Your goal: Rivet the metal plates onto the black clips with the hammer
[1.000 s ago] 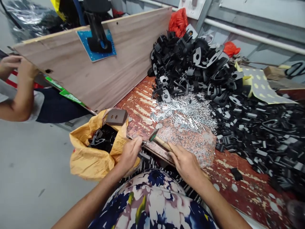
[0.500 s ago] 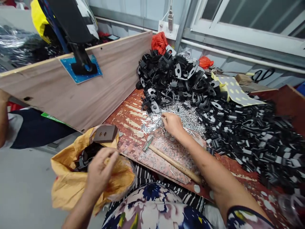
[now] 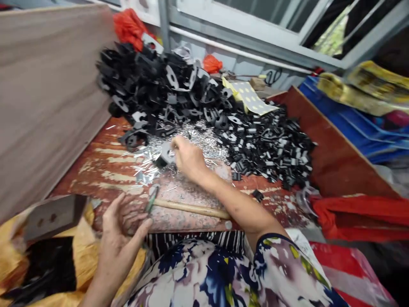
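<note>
**Head view: right hand on a black part at the nail heap, left hand open by the hammer**

- Right hand (image 3: 188,157): reached forward over the counter (image 3: 102,164), fingers closed on a black part (image 3: 165,154) with a pale grey face. The part sits at the near edge of the silver nail heap (image 3: 200,138). Motion blur here; the exact grip cannot be made out.
- Left hand (image 3: 123,226): wide, palm up, fingers spread, holding nothing. Its thumb is just beside the head of the hammer (image 3: 191,209); whether they touch cannot be told.
- Hammer: lies flat on a speckled slab (image 3: 182,221), wooden handle pointing right, passing under the right forearm.
- Behind the nails: a tall heap of large black clips (image 3: 153,81). To its right, a lower spread of small black pieces (image 3: 271,138) runs up to the counter's raised right edge.
- Left side: an upright wooden board (image 3: 41,94) walls off the counter.
- Near left: a dark brown block (image 3: 53,216) with two holes, tilted, on the rim of a yellow bag (image 3: 79,243) with black pieces inside.
- Back edge: a red bag (image 3: 128,25), a yellow dotted sheet (image 3: 249,96), scissors (image 3: 271,76).
- Right: a red cloth (image 3: 361,213) lies off the counter's corner.
</note>
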Demonstrator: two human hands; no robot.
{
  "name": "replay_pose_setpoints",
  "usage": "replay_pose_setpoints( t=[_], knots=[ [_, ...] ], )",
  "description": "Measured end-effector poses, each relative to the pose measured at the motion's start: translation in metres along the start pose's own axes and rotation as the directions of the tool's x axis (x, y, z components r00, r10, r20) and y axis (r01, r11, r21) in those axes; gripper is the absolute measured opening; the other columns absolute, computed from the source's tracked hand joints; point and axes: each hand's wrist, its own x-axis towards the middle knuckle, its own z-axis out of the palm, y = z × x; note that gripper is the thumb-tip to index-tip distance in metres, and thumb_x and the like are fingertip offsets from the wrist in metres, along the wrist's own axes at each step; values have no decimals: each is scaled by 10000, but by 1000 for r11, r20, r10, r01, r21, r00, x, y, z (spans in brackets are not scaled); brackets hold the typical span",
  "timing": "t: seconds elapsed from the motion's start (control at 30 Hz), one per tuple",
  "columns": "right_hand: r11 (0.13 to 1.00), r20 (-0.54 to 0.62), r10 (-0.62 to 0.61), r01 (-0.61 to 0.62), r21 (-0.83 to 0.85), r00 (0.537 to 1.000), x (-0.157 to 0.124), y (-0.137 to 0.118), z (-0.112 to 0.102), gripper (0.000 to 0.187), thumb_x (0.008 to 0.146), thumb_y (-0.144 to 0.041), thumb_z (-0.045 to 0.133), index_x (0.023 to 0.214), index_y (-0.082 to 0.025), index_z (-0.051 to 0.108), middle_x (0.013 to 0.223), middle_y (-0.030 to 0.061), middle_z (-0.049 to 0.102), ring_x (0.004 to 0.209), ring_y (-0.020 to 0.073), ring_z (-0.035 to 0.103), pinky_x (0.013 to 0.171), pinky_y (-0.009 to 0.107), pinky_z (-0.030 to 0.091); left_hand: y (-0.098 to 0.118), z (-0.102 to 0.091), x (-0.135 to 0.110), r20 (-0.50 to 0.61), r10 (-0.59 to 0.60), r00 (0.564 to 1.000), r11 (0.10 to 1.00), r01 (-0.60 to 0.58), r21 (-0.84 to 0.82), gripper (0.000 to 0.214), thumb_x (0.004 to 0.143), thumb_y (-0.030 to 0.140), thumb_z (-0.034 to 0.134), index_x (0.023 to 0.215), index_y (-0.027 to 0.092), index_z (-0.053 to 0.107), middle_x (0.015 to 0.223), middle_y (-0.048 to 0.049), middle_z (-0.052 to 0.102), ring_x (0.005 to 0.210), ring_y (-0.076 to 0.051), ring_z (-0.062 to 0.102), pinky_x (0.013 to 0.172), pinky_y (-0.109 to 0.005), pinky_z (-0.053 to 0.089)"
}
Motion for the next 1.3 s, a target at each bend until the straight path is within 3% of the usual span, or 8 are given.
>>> replay_pose_setpoints(
  t=[0.13, 0.23, 0.37, 0.5, 0.63, 0.77, 0.97, 1.3],
  knots=[
    [937, 126, -61, 13, 349, 990, -95, -3, -4, 209, 953, -147, 494, 1135, -223, 564, 1049, 24, 717, 918, 159, 664, 788, 291, 512, 9, 30, 4, 276, 77, 958, 974, -131, 186, 457, 794, 500, 767, 1211, 323, 711, 1418, -98, 569, 1316, -387, 530, 1084, -545, 459],
    [885, 133, 153, -196, 423, 979, -152, 31, -22, 263, 1000, -180, 482, 1240, -235, 575, 1058, 40, 746, 884, 159, 705, 758, 306, 562, 11, 45, -1, 326, -58, 943, 980, -9, 199, 361, 683, 592, 823, 746, 245, 744, 1180, -111, 692, 1171, -394, 611, 1042, -535, 473],
    [930, -183, 361, -368, -3, 914, -225, 116, -65, 439, 888, -9, 454, 1234, -180, 662, 1274, 124, 715, 1175, 235, 655, 1032, 454, 522, 19, 48, -5, 259, -370, 892, 899, 414, -141, 445, 661, 614, 847, 859, 226, 756, 939, -72, 707, 859, -264, 644, 744, -359, 558],
    [961, -79, 237, -246, -126, 968, -277, 177, -73, 608, 756, 67, 437, 1243, -179, 706, 1385, 119, 671, 1329, 259, 564, 1132, 499, 450, 32, 46, -5, 386, -486, 784, 701, 614, -363, 435, 697, 546, 855, 972, 216, 786, 905, -59, 711, 746, -206, 606, 684, -315, 548],
    [965, -247, 264, -257, 61, 933, -276, 186, -48, 373, 897, -85, 488, 1137, -212, 745, 1154, 99, 767, 1096, 243, 679, 1008, 462, 522, 32, 56, -15, 336, -542, 770, 725, 630, -276, 485, 613, 438, 950, 1018, 210, 815, 1227, -87, 663, 911, -204, 599, 708, -265, 524],
    [875, -425, 465, -332, 352, 776, -243, 157, -36, 195, 902, -259, 646, 1074, -216, 726, 958, 65, 767, 846, 213, 703, 786, 366, 567, 29, 67, -24, 385, -417, 823, 845, 507, -170, 285, 680, 444, 907, 760, 188, 811, 1248, -90, 617, 1123, -259, 549, 748, -244, 507],
    [946, -374, 80, 48, 322, 924, -205, 63, -33, 276, 899, -99, 579, 997, -275, 768, 970, 10, 774, 964, 204, 693, 1054, 498, 487, 42, 85, -26, 566, -322, 759, 848, 498, -185, 249, 743, 432, 849, 769, 190, 796, 1020, -67, 584, 868, -198, 550, 648, -278, 556],
    [926, -418, 59, 106, 362, 906, -197, 13, 2, 303, 933, -93, 538, 1041, -268, 760, 830, -2, 735, 778, 168, 651, 1148, 587, 403, 45, 95, -26, 611, -234, 756, 745, 543, -388, 228, 818, 384, 800, 818, 156, 786, 922, -49, 600, 798, -158, 586, 665, -248, 569]
  ],
)
